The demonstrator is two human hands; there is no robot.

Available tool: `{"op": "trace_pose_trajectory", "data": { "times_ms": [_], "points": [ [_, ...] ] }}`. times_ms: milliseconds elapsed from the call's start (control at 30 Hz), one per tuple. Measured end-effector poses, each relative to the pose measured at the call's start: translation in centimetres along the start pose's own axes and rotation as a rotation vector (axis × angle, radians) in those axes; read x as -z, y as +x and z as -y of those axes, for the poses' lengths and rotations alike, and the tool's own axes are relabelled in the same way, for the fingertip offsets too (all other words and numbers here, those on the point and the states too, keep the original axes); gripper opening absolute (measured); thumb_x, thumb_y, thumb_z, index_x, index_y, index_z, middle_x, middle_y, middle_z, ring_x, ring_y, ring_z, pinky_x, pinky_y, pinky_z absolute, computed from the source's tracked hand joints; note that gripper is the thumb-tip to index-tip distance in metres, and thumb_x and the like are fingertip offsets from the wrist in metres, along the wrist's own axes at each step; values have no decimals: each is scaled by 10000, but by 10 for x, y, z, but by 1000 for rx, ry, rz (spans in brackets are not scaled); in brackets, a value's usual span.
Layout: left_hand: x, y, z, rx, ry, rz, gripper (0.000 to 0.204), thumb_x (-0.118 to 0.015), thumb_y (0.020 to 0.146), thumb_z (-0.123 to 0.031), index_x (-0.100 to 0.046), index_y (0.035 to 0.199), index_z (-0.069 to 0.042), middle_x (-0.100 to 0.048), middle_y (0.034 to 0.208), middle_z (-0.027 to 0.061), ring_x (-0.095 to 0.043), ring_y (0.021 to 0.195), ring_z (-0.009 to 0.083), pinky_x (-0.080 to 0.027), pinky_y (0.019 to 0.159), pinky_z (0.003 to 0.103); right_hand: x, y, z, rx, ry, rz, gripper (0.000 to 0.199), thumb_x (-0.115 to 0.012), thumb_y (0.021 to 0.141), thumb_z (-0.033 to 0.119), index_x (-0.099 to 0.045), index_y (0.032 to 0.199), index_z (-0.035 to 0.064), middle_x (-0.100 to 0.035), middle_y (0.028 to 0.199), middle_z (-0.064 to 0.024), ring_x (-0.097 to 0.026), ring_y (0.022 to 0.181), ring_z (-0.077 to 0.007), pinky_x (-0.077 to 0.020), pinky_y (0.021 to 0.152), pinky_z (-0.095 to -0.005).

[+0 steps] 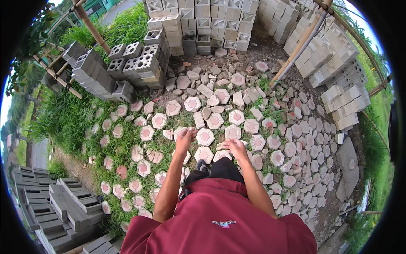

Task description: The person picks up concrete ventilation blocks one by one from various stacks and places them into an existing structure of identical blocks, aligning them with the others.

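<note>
Both my hands hover over ground laid with hexagonal paving stones, pale with reddish centres. My left hand (185, 136) is loosely bent, its fingers reaching inward with nothing visible in them. To its right, my right hand (235, 148) has its fingers apart and holds nothing I can see. Between the hands lies one hexagonal paving stone (205, 136), with another paving stone (204, 155) just nearer to me. A further paving stone (233, 131) sits a little beyond my right hand. My shoe (202, 166) shows below, by the nearer stone.
Stacked hollow concrete blocks (146, 63) stand at the far left, with patterned vent blocks (203, 25) behind. More blocks (344, 101) rise at the right, near a leaning pole (296, 48). Grass (63, 114) grows on the left. Grey blocks (69, 207) are piled at lower left.
</note>
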State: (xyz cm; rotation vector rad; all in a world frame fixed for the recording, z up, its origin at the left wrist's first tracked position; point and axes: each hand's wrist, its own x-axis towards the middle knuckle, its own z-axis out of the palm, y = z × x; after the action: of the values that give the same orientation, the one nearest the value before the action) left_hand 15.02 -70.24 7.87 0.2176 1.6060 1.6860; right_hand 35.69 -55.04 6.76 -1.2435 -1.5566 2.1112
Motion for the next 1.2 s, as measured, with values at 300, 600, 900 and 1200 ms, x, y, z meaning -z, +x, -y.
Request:
{"op": "trace_pose_trajectory", "data": {
  "times_ms": [300,600,900,1200],
  "points": [
    [-6,109,-12,145,-226,-33,370,-467,959,-301,-545,1174,-10,-640,1092,101,-619,978,190,-493,821,351,-50,120,39,-118,-59,158,316,-573,929,320,-590,1043,26,-668,933,-78,-634,800,-147,-496,685,-274],
    [-2,281,-62,151,-189,-153,372,-460,955,-308,-547,1181,-25,-642,1098,88,-607,983,173,-488,811,352,-42,313,133,-135,-127,167,312,-577,924,333,-599,1038,44,-668,926,-58,-617,751,-120,-486,665,-267],
    [-50,396,-107,-234,420,-168,267,-544,937,-226,-610,1042,10,-660,934,80,-604,859,133,-468,745,277,-45,437,232,142,-224,166,251,-612,904,244,-604,963,0,-644,819,-31,-596,737,-94,-467,673,-236],
    [-74,496,-139,-277,409,-49,267,-549,933,-227,-607,1014,21,-658,823,97,-601,767,137,-475,725,288,-41,492,214,-29,-154,220,255,-592,918,216,-597,993,-28,-648,848,-47,-606,754,-103,-481,673,-242]
  ]
}}
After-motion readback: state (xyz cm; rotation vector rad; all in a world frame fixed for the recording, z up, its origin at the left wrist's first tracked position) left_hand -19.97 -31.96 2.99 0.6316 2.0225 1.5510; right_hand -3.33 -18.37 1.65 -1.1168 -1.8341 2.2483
